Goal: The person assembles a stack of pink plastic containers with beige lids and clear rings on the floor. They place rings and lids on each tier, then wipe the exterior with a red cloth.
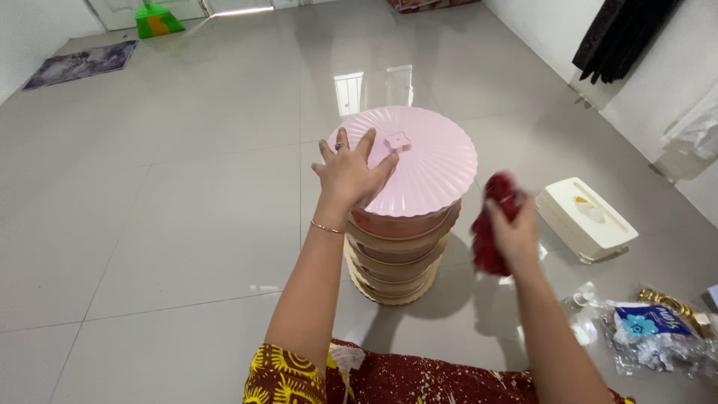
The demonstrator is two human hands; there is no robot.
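My left hand [350, 173] lies flat on the pink lid [419, 161], fingers spread wide, not gripping. My right hand [514, 233] is shut tight on a red cloth [490, 243]. The cloth hangs just beside the stack [396, 254], on its right side, not touching it.

The stack is right in front of me on the floor [187, 224]. It stands straight up, round trays one on top of the other, with the lid on top. A little star-shaped knob [398, 141] sits in the middle of the lid, just past my fingertips. My left hand is the nearer one, as it is already on the lid.

Right of the cloth is a cream box [587, 217], long and flat. Nearer to me on the right lie clear bags [651, 337], crinkly, one with a blue label. Far off at the back are a green dustpan [155, 19] and a grey mat [81, 63].
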